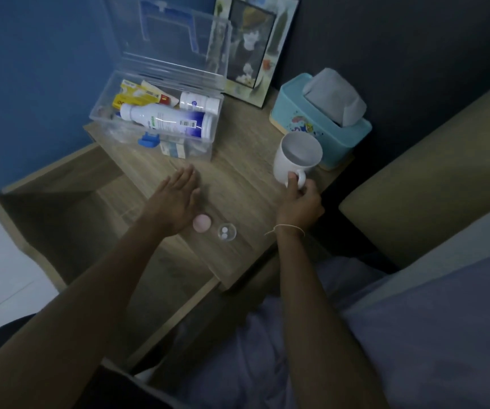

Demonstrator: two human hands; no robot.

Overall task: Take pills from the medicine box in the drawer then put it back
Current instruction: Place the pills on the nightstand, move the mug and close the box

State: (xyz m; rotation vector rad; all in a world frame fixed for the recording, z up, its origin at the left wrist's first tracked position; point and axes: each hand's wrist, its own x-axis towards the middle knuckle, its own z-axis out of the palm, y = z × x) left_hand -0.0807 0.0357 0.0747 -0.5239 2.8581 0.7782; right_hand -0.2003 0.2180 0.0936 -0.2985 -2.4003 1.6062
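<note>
A clear plastic medicine box (102, 109) stands on the wooden nightstand (246, 184) with its lid up. It holds a large white bottle (164, 121), a smaller white bottle and yellow packets. Near the front edge a small clear cup (227, 231) holds two white pills, and a pink round lid (202, 223) lies beside it. My left hand (176, 196) hovers flat, fingers apart, between the box and the pink lid. My right hand (300, 202) grips the handle of a white mug (297, 157). The drawer (69, 208) stands pulled out at the left.
A teal tissue box (311, 119) sits behind the mug at the right. A picture frame (252, 45) leans on the dark wall behind the medicine box. A beige bed edge (430, 184) lies to the right, and my lap in blue cloth is below.
</note>
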